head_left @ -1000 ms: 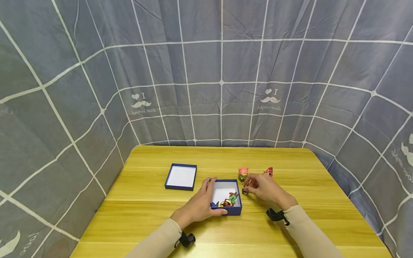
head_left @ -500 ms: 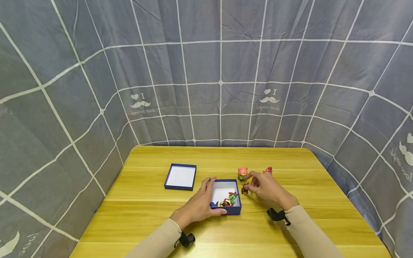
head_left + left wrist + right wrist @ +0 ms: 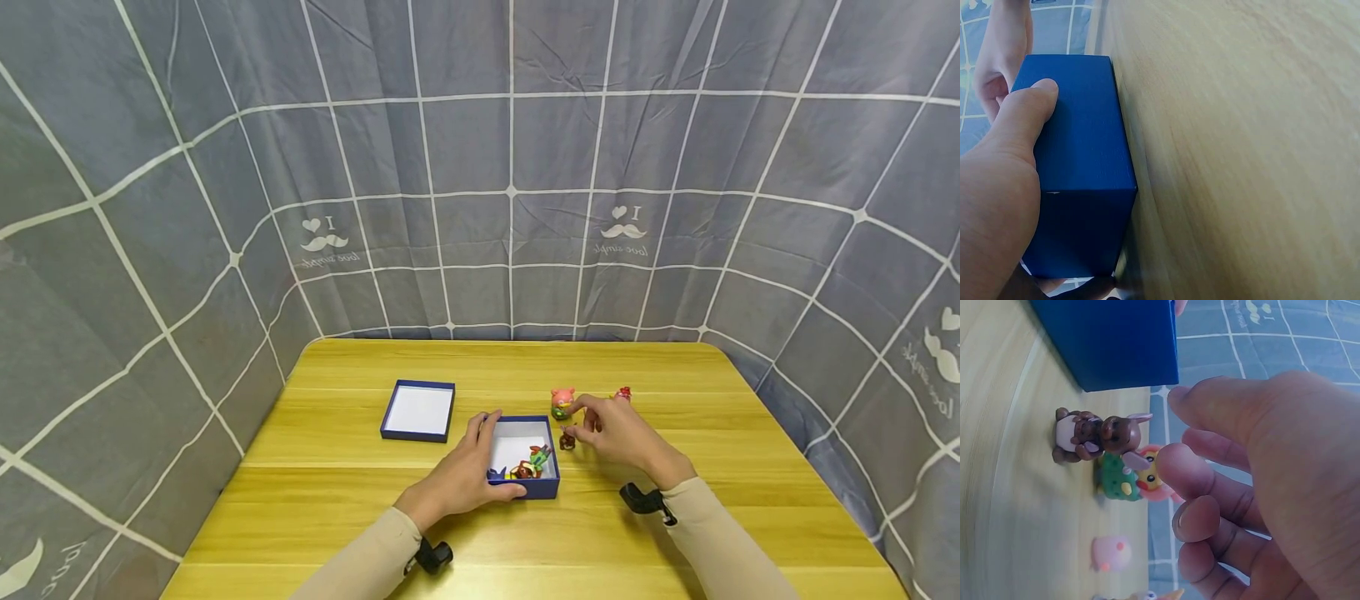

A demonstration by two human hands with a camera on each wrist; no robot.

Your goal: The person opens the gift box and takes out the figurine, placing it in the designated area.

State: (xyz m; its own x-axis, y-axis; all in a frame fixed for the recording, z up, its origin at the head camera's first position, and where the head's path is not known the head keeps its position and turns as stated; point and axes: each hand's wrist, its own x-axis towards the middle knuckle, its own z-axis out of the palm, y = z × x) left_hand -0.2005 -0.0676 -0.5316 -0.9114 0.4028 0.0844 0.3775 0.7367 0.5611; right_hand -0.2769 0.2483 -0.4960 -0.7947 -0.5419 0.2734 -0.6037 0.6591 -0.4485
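Observation:
My left hand (image 3: pixel 467 477) grips a blue box (image 3: pixel 542 489) from its left side, the thumb on the front wall in the left wrist view. Inside the white-lined box lie several small figurines, among them a green one (image 3: pixel 540 456) and a brown one (image 3: pixel 525 472). A brown toy kangaroo (image 3: pixel 1077 437) stands upright on the table just right of the box. My right hand (image 3: pixel 621 433) hovers beside it, fingers loosely bent and thumb apart, holding nothing. Behind the kangaroo stands a pink-headed figurine with a green body (image 3: pixel 562 404).
The blue box lid (image 3: pixel 418 412) lies at the left, white inside upward. A red-topped figurine (image 3: pixel 624 393) is partly hidden behind my right hand. In the right wrist view a small pink figurine (image 3: pixel 1111 552) stands farther along. A grey checked curtain (image 3: pixel 480 150) surrounds the wooden table (image 3: pixel 337 467).
One second ago my right thumb and fingers were pinching the brown kangaroo. They have since parted, leaving it standing on the table. My left hand has stayed on the box.

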